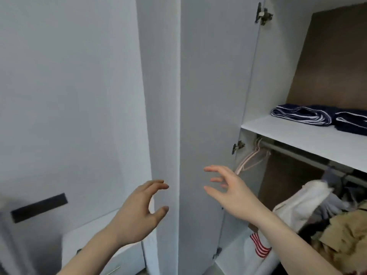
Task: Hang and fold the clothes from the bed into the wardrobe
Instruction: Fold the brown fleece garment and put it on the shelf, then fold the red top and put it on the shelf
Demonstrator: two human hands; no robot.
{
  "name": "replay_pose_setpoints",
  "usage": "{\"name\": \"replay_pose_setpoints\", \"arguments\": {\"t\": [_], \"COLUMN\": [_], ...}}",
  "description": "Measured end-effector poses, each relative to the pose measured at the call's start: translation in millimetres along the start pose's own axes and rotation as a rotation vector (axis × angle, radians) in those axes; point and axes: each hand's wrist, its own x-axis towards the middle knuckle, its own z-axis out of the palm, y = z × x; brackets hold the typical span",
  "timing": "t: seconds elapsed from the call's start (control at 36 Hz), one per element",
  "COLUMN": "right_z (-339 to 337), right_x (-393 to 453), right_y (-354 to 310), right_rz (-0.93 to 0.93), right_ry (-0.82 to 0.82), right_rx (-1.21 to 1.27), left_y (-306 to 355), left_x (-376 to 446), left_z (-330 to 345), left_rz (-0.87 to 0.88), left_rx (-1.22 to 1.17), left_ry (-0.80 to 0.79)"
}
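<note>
The white wardrobe door (208, 96) stands open, edge-on in the middle of the view. My left hand (139, 213) hovers in front of the door's edge with fingers loosely curved and holds nothing. My right hand (228, 191) is spread in front of the door's inner face, also empty. Inside the wardrobe, folded navy clothes with white stripes (309, 116) lie on the white shelf (309, 139). Under the shelf runs a rail (297, 153) with empty pale hangers (252, 157) at its left end. White, grey and tan garments (309, 203) hang further right.
A closed white door with a dark handle (38, 208) is on the left. A red-and-white striped item (259, 245) lies on the wardrobe floor. Metal hinges (263, 14) sit on the open door's inner edge. The bed is out of view.
</note>
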Motion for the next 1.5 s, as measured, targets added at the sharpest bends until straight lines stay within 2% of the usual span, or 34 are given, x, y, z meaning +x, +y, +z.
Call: {"name": "replay_pose_setpoints", "arguments": {"t": [0.17, 0.36, 0.5, 0.75, 1.0, 1.25, 1.5], "right_z": [80.8, 165.0, 228.1, 304.2, 330.4, 332.2, 344.6], "right_x": [2.0, -13.3, -60.0, -185.8, -337.9, -504.6, -630.5], "right_y": [-34.3, -74.1, -107.8, -183.4, -252.3, -291.3, -315.1], "right_rz": [-0.162, -0.379, -0.493, -0.734, -0.944, -1.050, -1.087], "right_ry": [-0.328, -0.651, -0.903, -1.263, -1.499, -1.625, -1.727], "right_rx": [0.098, 0.163, 0.225, 0.273, 0.269, 0.317, 0.331], "left_y": [-31.9, -19.6, 16.0, 132.4, 249.5, 363.6, 434.9], "left_x": [-108.9, -232.7, -332.4, -509.1, -642.9, -776.1, -872.5], "left_z": [-34.5, -47.3, -42.3, -37.0, -6.5, 18.2, 41.8], "left_rz": [-0.296, -0.631, -0.856, -1.266, -1.458, -1.628, -1.770], "left_rx": [0.027, 0.101, 0.146, 0.282, 0.368, 0.463, 0.443], "left_ry": [0.185, 0.370, 0.516, 0.784, 1.037, 1.136, 1.161]}}
